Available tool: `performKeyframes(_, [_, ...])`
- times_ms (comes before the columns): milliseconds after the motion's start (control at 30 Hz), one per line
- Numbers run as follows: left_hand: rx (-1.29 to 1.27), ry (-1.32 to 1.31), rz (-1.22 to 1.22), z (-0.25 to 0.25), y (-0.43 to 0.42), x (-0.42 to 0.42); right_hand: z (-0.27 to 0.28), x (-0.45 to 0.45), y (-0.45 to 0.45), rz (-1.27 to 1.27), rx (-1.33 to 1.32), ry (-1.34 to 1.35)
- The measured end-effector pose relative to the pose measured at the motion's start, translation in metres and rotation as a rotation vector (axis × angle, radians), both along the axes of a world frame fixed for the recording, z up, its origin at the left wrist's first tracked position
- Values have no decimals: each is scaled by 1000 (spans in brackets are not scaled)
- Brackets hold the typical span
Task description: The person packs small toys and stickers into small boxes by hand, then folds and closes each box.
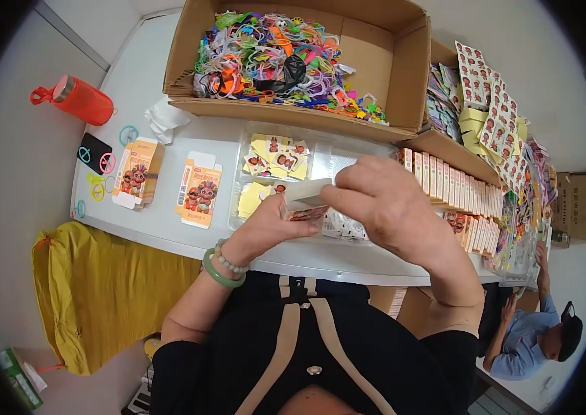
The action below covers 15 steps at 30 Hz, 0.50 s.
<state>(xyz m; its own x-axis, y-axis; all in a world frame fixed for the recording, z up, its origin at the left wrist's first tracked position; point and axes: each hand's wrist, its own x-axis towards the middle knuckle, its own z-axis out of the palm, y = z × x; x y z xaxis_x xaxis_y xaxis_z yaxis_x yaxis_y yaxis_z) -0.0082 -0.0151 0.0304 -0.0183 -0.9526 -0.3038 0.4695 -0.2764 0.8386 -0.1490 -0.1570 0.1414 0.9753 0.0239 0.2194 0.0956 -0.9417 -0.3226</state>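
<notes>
My left hand (263, 232), with a jade bangle and a beaded bracelet at its wrist, grips a small printed carton (305, 205) from the left. The carton's white inner side faces up. My right hand (386, 207) pinches its right end with bent fingers, partly hiding it. Under my hands lies a clear plastic tray (236, 200) with yellow-backed character stickers (285, 156) in its left compartments. Black-and-white pieces (343, 225) show beneath my right hand. To the left, a flattened orange carton (199, 192) lies beside a stack of similar cartons (139, 173).
A cardboard box (369, 62) of colourful trinkets stands behind the tray. Rows of filled-out cartons (455, 181) and sticker sheets (490, 104) are to the right. A red bottle (85, 102), dark phone (94, 152) and bands lie left. A co-worker (528, 342) sits at far right.
</notes>
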Motion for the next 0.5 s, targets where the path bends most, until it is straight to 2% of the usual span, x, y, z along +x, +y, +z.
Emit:
performKeyframes(100, [-5,57,-3,-2,3,2,0,-1,-4,-22,-35,-18])
performKeyframes(167, [-69,-138,-130,-8,1,0,-5,0,-3,15,-3,71])
performKeyframes(333, [-66,-202,-169,-12,1,-3,-15,4,20,49,97,59])
performKeyframes(400, [-80,-211,-159,-14,1,-1,-20,3,22,-2,171,-102])
performKeyframes(467, [-87,64,-203,-19,5,-1,-21,2,20,32,234,-1])
performKeyframes(500, [-96,64,-208,-17,6,1,-21,1,18,70,305,101])
